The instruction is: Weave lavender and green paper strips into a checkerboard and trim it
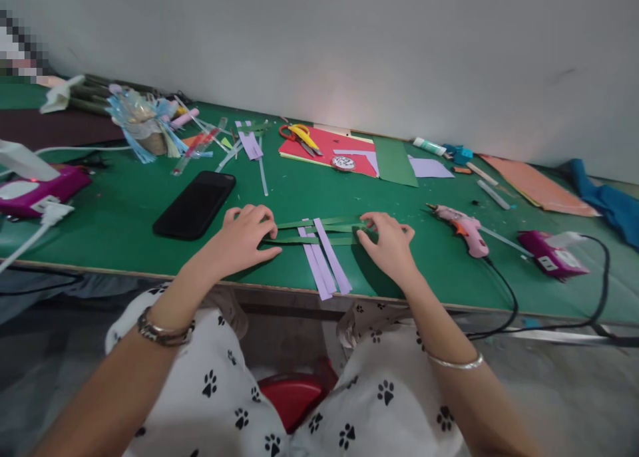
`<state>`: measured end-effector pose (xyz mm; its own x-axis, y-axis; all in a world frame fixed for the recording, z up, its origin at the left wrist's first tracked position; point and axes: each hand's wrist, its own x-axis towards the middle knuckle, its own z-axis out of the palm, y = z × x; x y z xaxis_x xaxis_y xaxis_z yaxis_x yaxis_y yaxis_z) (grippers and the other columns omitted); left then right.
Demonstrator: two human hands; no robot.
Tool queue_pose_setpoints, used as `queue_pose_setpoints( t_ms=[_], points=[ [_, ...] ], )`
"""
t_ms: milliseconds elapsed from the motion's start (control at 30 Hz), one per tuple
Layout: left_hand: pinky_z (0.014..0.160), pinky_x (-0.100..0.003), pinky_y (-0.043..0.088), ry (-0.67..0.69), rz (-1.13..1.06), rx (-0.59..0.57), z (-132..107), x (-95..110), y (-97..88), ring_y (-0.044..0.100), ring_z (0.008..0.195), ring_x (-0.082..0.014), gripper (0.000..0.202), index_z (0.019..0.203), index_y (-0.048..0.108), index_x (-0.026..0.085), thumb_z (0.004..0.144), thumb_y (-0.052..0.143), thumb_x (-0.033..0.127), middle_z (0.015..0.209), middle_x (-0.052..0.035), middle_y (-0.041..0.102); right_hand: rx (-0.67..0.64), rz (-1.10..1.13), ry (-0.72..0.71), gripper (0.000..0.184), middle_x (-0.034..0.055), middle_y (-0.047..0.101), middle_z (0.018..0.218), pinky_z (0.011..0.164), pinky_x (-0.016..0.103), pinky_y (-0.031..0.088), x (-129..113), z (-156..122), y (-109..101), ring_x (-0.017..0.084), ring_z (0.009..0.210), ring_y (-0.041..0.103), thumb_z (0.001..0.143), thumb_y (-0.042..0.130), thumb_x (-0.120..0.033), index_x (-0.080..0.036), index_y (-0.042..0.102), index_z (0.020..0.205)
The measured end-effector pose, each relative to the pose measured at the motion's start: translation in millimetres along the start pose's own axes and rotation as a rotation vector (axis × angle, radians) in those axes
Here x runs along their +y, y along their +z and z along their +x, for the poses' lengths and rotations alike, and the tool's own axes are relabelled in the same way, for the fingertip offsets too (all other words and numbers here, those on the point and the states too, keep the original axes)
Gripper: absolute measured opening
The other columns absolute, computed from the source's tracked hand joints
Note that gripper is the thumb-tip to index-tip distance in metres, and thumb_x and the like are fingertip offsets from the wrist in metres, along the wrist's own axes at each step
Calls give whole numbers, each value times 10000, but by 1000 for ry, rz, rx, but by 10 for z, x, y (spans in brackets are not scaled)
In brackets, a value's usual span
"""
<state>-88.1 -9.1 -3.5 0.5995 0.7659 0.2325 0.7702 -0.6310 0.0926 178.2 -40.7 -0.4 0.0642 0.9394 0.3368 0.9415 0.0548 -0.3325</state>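
Several green paper strips (339, 241) run sideways on the table, woven across a few lilac paper strips (321, 267) that hang toward the front edge. My left hand (244, 237) has the left ends of the green strips between its thumb and bent fingers. At the right ends, my right hand (389, 244) holds the same strips between thumb and forefinger. Part of the strip ends is hidden by my fingers. A black phone (194, 204) lies just beyond my left hand.
A pink glue gun (462, 229) with a cord lies right of my right hand, near a magenta power block (553, 254). Scissors (302, 138) rest on coloured paper (349, 144) at the back. Another magenta power block (47, 191) sits at left.
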Motion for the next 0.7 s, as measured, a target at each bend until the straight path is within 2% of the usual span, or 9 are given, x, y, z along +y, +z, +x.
queue_pose_setpoints(
  t_ms=[100, 267, 300, 367, 433, 467, 533, 633, 700],
  points=[
    [833, -421, 315, 1, -37, 2, 2, 15, -14, 512, 874, -224, 220, 686, 540, 187, 838, 445, 314, 926, -68, 577, 24, 21, -95, 192, 63, 632, 953, 828, 388, 270, -133, -11, -45, 227, 935, 562, 771, 494, -226, -212, 559, 951],
    [884, -419, 270, 55, -144, 42, 156, 199, -140, 543, 835, -193, 208, 737, 528, 188, 864, 417, 310, 831, -27, 614, -164, 149, -364, 349, 76, 603, 1061, 786, 331, 273, -477, -28, -25, 226, 993, 532, 777, 551, -345, -202, 521, 1094],
    [906, -424, 255, 78, -154, 54, 195, 252, -183, 546, 848, -191, 195, 759, 537, 191, 866, 423, 308, 844, -25, 620, -177, 165, -363, 338, 68, 610, 1037, 764, 323, 267, -538, -18, 5, 223, 970, 540, 773, 560, -344, -200, 531, 1078],
    [957, -424, 217, 134, -169, 103, 253, 327, -279, 543, 929, -190, 169, 833, 558, 203, 876, 425, 298, 937, -28, 623, -157, 205, -287, 185, 28, 629, 920, 723, 310, 248, -623, 15, 75, 188, 858, 565, 789, 530, -286, -206, 575, 950],
    [984, -421, 210, 105, -158, 176, 267, 315, -377, 521, 1019, -199, 170, 925, 564, 223, 881, 428, 314, 1041, -30, 606, -120, 247, -191, 100, -6, 625, 807, 706, 306, 236, -644, 55, 136, 148, 736, 558, 799, 485, -232, -203, 581, 806],
    [986, -423, 224, 42, -134, 214, 255, 266, -418, 505, 1058, -211, 188, 976, 559, 229, 881, 430, 327, 1084, -36, 594, -105, 267, -146, 111, -16, 619, 765, 707, 307, 237, -630, 73, 157, 133, 687, 546, 798, 471, -219, -200, 573, 759],
    [978, -451, 265, -188, -38, 253, 201, 88, -469, 478, 1105, -254, 261, 1071, 536, 208, 873, 435, 344, 1130, -67, 572, -89, 312, -68, 106, -25, 610, 712, 720, 312, 256, -560, 102, 174, 119, 626, 523, 775, 467, -207, -199, 562, 727],
    [882, -492, 380, -537, 110, 16, 96, -251, -448, 458, 1111, -382, 524, 1233, 437, 47, 825, 492, 371, 1204, -224, 495, -86, 417, 41, 85, -35, 590, 667, 717, 306, 309, -397, 122, 158, 117, 589, 506, 701, 486, -177, -208, 548, 750],
    [838, -504, 411, -678, 78, -186, 52, -411, -392, 444, 1116, -439, 655, 1301, 333, -35, 855, 408, 438, 1251, -311, 421, -97, 494, 84, 105, -40, 574, 657, 686, 295, 341, -287, 122, 137, 119, 574, 495, 665, 498, -189, -215, 533, 761]
  ],
)
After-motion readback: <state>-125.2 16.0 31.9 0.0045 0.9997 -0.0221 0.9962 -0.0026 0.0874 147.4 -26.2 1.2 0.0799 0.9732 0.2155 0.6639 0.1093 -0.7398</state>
